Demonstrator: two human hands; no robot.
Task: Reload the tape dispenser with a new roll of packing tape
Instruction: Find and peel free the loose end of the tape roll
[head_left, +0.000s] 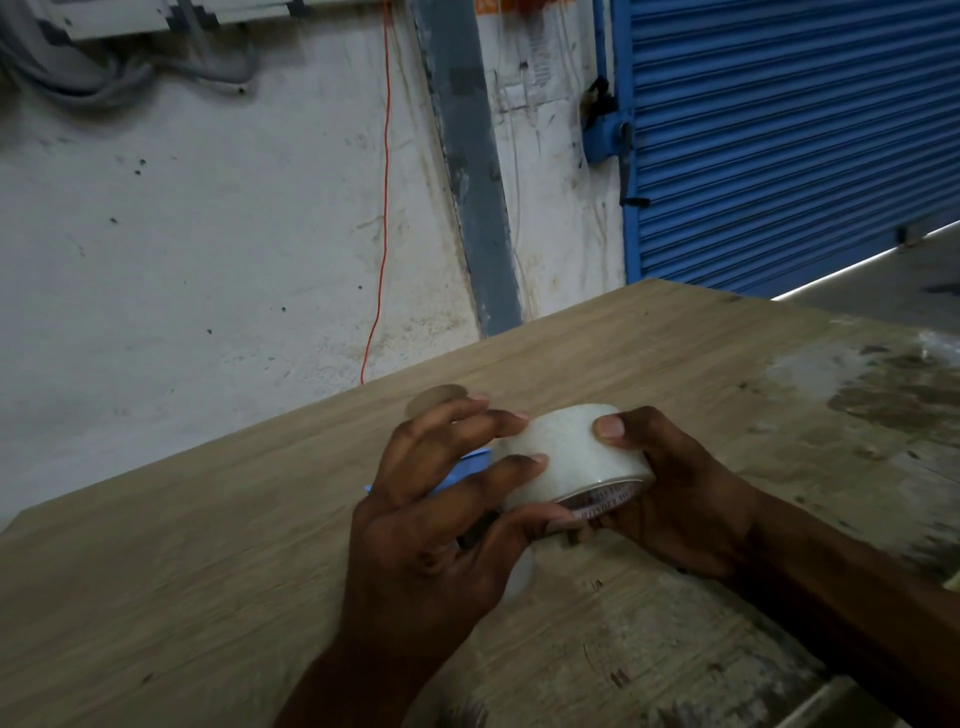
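both hands hold the tape roll (574, 457) just above the table (208, 545), right hand (675, 499) in a closed grip with thumb on top, left hand (441, 519) fingers spread against its side, blue dispenser (475, 465) mostly hidden behind.

Wooden table (208, 545), right part stained and worn. Behind it dirty white wall (208, 234) with thin red wire (385, 208) hanging down, grey cables (104, 78) at top. Blue roller shutter (779, 130) at right, partly raised, daylight below.
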